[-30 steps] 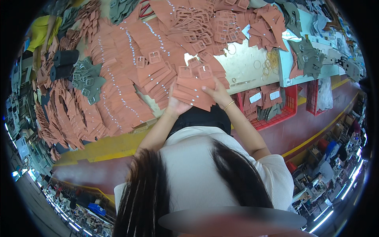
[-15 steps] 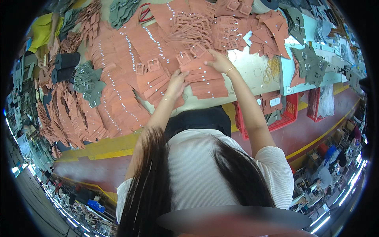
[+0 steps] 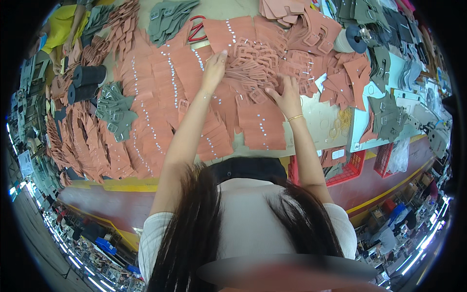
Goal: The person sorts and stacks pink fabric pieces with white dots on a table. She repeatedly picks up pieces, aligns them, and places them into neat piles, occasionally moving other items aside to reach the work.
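Note:
Coral-pink flat leather-like pieces with small white labels lie in overlapping rows before me. A fanned pile of pink buckled straps (image 3: pixel 252 68) sits among them, the covered buckles bunched together. At the pile's left edge is my left hand (image 3: pixel 214 72), fingers stretched out over the labelled pieces, with nothing seen in them. My right hand (image 3: pixel 289 97) is at the pile's right side, thumb and fingers apart beside the buckles. Close below, a labelled stack of pink pieces (image 3: pixel 262 129) lies near the table's front edge. Whether the fingertips touch the pieces is hard to tell.
Red-handled scissors (image 3: pixel 196 29) lie at the back. Green buckled pieces (image 3: pixel 115 109) and black thread spools (image 3: pixel 87 83) are at left. A large thread cone (image 3: pixel 351 39), yellow loops (image 3: pixel 342 121) and a sewing machine (image 3: pixel 428 129) are at right. Red crates (image 3: pixel 352 168) stand below.
Both hands have left the nearer labelled pieces and moved to the buckle pile, the left hand farther forward. The two upright buckles between the hands no longer show there. My view has shifted.

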A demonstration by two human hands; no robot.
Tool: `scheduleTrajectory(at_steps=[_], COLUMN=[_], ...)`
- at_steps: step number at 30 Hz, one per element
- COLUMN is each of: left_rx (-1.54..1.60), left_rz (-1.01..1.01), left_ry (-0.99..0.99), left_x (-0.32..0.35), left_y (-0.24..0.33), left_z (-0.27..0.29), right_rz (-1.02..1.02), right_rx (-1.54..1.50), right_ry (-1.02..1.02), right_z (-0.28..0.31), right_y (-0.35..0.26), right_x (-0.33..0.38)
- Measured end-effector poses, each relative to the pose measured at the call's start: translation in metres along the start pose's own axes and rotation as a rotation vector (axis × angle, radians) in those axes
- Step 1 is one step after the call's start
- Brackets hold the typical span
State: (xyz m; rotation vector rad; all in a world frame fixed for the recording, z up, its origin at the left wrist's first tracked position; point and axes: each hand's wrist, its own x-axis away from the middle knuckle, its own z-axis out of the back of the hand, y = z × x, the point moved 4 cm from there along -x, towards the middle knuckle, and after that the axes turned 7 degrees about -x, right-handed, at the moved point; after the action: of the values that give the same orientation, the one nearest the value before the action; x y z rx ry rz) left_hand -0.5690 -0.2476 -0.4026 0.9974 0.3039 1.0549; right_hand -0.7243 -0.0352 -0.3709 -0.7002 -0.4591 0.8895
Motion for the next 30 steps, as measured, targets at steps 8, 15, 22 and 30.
scheduleTrajectory(at_steps=[8,15,22,30], left_rx=[-0.081,-0.396,-0.638,-0.522], left_rz=[0.008,-0.184,-0.204,-0.269], left_ry=[-0.283,-0.455,-0.484,-0.393], left_x=[-0.042,0.007,0.009,0.007], left_y=[0.006,0.018,0.022,0.022], left_z=[-0.026,-0.011,-0.008,-0.006], right_rz=[0.071,0.154,-0.061,0.075], right_rx=[-0.129,-0.106,0.101,-0.457], right_ry=[0.185,-0.16,-0.683,-0.766], right_z=[-0.002,-0.025,-0.055,-0.016], right_y=[-0.006,0.001,-0.012,-0.022], right_x=[-0.088,-0.177,-0.194,-0.157])
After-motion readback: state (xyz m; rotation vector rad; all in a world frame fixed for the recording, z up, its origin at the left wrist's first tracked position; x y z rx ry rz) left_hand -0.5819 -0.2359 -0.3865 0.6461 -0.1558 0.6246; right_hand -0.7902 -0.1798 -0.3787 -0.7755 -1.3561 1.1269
